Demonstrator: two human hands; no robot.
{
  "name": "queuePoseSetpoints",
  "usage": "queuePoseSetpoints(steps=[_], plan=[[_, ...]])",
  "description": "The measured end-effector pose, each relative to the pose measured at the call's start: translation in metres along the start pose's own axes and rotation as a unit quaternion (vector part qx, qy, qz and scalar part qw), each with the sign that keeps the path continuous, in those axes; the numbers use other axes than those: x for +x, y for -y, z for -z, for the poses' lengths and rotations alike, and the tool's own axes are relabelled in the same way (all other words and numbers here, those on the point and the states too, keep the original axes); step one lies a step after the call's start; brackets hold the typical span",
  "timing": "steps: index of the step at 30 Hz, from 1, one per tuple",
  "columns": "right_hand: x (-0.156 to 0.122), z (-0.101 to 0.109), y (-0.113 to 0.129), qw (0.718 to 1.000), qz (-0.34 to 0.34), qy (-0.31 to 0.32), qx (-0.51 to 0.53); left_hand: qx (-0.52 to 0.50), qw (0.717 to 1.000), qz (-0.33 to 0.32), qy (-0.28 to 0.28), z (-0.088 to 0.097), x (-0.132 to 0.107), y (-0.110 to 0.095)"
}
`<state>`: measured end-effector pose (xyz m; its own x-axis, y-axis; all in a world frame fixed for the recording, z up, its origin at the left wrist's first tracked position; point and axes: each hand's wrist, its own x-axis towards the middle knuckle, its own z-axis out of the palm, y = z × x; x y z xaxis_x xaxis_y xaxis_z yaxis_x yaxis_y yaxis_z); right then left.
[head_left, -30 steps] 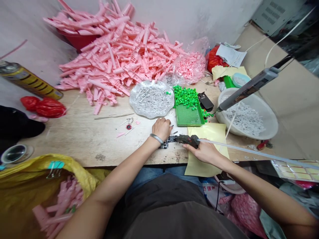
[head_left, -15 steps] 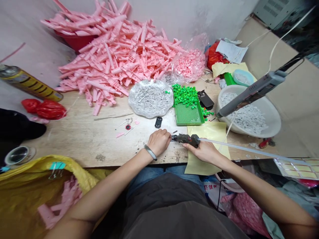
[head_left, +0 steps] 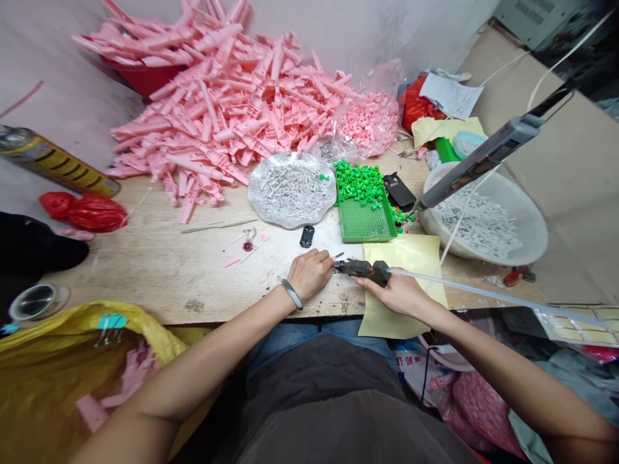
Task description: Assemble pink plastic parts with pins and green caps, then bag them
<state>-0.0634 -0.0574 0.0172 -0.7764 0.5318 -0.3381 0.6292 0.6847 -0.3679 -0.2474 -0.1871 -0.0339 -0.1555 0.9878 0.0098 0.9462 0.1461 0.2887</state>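
My right hand [head_left: 399, 291] is closed round a dark hot glue gun [head_left: 360, 269], a long clear glue stick [head_left: 464, 287] trailing from its rear to the right. The gun's nozzle points left, close to the fingertips of my left hand [head_left: 312, 274]. Those fingers are pinched at the tabletop by a small dark part [head_left: 338, 265], mostly hidden, so I cannot make out its kind. Just beyond my left hand lies a small black plastic piece [head_left: 307, 236]. Under my right hand is a yellow paper sheet [head_left: 411, 322] hanging over the table edge.
Pink plastic parts [head_left: 232, 103] are heaped at the back. A silvery plate [head_left: 290, 193] of small pale parts, a green tray [head_left: 367, 225] with green pieces and a white bowl [head_left: 483, 225] stand ahead. A grey electric screwdriver [head_left: 483, 158] hangs over the bowl. A yellow sack [head_left: 159, 335] is at left.
The hanging screwdriver has swung slightly left and down. Both hands and the glue gun stay almost in place, with only a slight shift to the right.
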Motion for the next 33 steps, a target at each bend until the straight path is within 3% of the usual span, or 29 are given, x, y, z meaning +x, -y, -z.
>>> queuePoseSetpoints(steps=[7, 13, 19, 25, 33], plan=[[-0.004, -0.001, -0.008, 1.0, -0.005, -0.003, 0.026, 0.021, 1.0, 0.0, 0.023, -0.002, 0.001, -0.007], [-0.006, -0.001, -0.01, 1.0, -0.017, 0.004, 0.02, 0.011, 0.999, 0.042, -0.024, -0.01, -0.003, -0.01], [-0.006, -0.002, -0.01, 0.999, -0.029, 0.015, 0.011, 0.006, 0.998, 0.044, -0.044, -0.014, -0.006, -0.011], [-0.007, -0.004, -0.012, 0.999, -0.03, 0.021, 0.023, -0.021, 0.999, 0.009, -0.045, -0.01, -0.009, 0.0], [-0.005, -0.001, -0.018, 0.997, -0.044, 0.051, 0.032, -0.045, 0.99, -0.107, -0.077, -0.013, -0.01, 0.02]])
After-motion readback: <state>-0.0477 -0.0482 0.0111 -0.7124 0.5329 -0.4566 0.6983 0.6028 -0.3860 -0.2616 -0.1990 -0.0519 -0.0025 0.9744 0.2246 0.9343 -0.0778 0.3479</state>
